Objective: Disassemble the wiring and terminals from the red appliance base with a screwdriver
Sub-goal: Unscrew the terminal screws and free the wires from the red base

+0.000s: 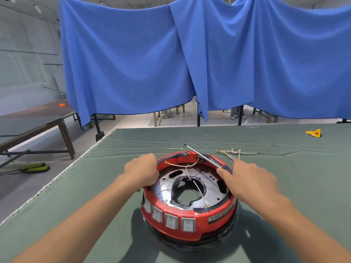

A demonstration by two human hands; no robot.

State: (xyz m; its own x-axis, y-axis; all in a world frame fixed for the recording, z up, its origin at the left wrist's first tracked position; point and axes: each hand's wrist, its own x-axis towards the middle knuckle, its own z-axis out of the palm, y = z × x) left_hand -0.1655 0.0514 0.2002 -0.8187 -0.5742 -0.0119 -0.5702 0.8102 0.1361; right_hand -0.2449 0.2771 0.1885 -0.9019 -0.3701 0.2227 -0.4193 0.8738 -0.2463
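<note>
- a person stands at a table covered in a green cloth [266, 141], both bare forearms reaching forward over it.
- the red appliance base [190, 221], round and ring-shaped, sits near the front edge of the cloth, about midway between its left and right edges.
- inside the ring lies a shiny metal plate [210, 179] with a large ragged hole in the middle.
- a row of grey rocker switches [171, 220] lines the base's front wall.
- thin pale wires [191, 179] with small gold terminals cross the inside of the base, from the far rim down toward the front.
- the left hand [141, 170] grips the left rim of the base, fingers curled over the edge.
- the right hand [247, 177] holds a screwdriver [207, 159], fingers wrapped round its dark blue handle; the metal shaft slants up and away over the far rim, tip pointing toward the far left.
- a loose bundle of wires with gold terminals [230, 152] lies on the cloth just beyond the base, toward the right.
- one short single wire [174, 148] lies beyond the base, left of the bundle.
- a small yellow object [314, 133] rests near the far right corner of the cloth.
- blue curtains [171, 63] hang behind the table.
- a dark wooden table [38, 120] stands off to the left.
</note>
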